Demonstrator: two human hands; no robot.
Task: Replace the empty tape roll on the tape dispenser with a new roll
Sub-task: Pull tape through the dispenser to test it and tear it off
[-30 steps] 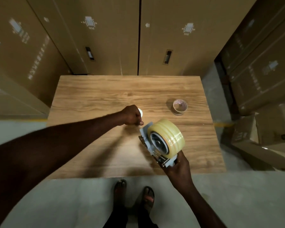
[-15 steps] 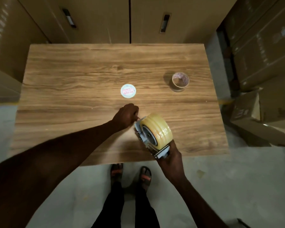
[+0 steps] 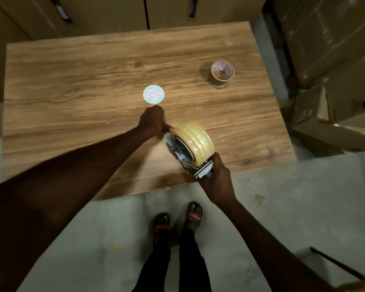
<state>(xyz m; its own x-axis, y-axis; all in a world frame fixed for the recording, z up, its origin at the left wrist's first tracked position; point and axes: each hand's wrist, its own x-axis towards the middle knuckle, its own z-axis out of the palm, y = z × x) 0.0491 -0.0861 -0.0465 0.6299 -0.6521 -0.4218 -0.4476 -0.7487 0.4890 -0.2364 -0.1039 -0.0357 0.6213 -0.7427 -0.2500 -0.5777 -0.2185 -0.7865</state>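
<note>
This looks like a warehouse or packing area. Tall cardboard cartons stand in a row behind a plain wooden table, with printed marks and cut-out hand slots on their faces. More brown boxes are stacked at the right, some wrapped in shiny film, and one opened carton sits low beside the table. The floor is bare grey concrete, scuffed and spotted. The light is dim and warm. A person stands at the table in open sandals, working with a tape dispenser, a packing tool that fits such a place.
</note>
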